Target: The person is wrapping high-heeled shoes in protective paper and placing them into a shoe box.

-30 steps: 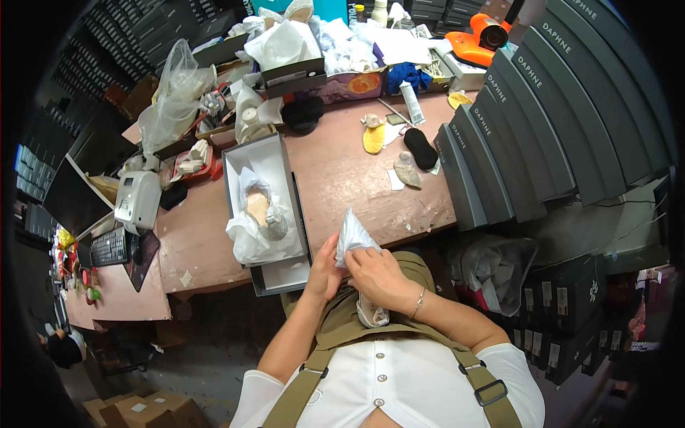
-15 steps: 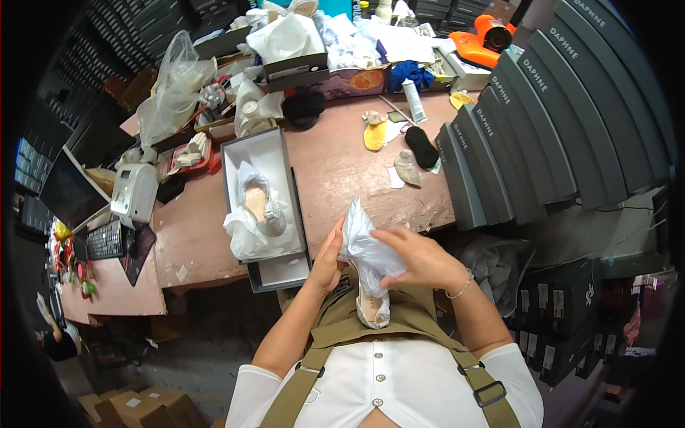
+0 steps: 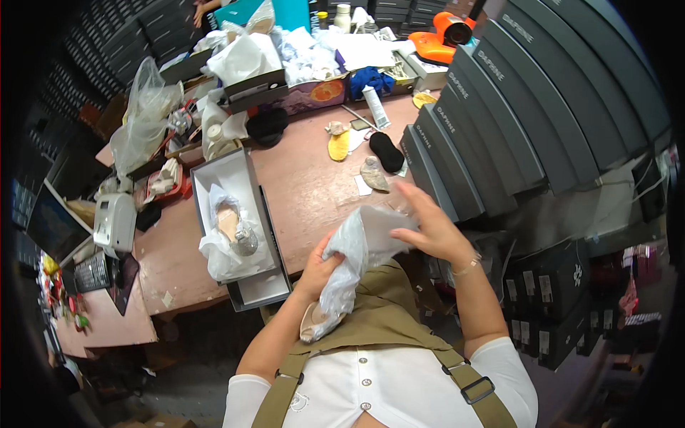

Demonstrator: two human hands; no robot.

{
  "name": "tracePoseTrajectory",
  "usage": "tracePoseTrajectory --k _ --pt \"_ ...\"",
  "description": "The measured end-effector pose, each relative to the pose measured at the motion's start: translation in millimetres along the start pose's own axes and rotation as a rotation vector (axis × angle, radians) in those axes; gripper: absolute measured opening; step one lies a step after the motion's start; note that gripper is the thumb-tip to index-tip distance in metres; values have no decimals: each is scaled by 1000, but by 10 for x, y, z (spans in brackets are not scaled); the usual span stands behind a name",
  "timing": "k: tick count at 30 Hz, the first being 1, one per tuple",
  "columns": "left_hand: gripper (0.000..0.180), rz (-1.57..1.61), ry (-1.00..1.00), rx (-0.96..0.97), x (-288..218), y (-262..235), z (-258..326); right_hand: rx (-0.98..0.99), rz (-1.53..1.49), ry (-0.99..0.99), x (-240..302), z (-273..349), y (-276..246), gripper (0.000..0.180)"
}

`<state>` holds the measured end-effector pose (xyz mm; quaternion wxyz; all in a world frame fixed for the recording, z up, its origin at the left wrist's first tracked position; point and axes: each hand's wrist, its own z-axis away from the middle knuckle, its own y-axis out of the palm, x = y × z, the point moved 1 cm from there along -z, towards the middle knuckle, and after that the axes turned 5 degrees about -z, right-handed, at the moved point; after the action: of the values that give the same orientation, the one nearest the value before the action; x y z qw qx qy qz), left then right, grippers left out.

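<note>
A beige shoe (image 3: 319, 322) sits half-wrapped in a sheet of white tissue paper (image 3: 357, 253), held up in front of the person's chest, just off the near edge of the pink worktable (image 3: 307, 192). Only the toe end of the shoe pokes out below the paper; the rest is covered. The left hand (image 3: 317, 267) is closed around the paper and the shoe inside it, fingers curled into the crumpled sheet. The right hand (image 3: 432, 228) lies over the upper part of the paper with its fingers spread and stretched forward, pressing the sheet down. A thin bracelet (image 3: 467, 267) circles that wrist.

Just to the left, on the table, lies an open grey shoebox (image 3: 214, 171) lined with more white paper, and in it rests a second beige shoe (image 3: 235, 228) with a shiny ornament at its toe. The box lid (image 3: 267, 289) sits tucked under the box at the table edge. Farther out on the table are a yellow insole (image 3: 338, 145), a black pad (image 3: 386, 151) and a small greyish insert (image 3: 373, 173), near one another. A white tube (image 3: 376, 107) lies beyond them. To the right, a row of dark grey shoeboxes (image 3: 499, 121) stands on edge, leaning like books. At the far left sit a white label printer (image 3: 114, 222) and a clear plastic bag (image 3: 143, 118).
</note>
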<state>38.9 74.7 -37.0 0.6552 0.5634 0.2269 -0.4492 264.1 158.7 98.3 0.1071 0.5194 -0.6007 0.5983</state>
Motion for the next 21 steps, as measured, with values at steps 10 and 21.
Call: tracePoseTrajectory --k 10,21 --pt "82 -31 20 21 -150 274 374 313 -91 155 -263 -203 519 21" --pt "83 -109 39 52 -122 324 324 283 -100 145 -328 -294 510 20"
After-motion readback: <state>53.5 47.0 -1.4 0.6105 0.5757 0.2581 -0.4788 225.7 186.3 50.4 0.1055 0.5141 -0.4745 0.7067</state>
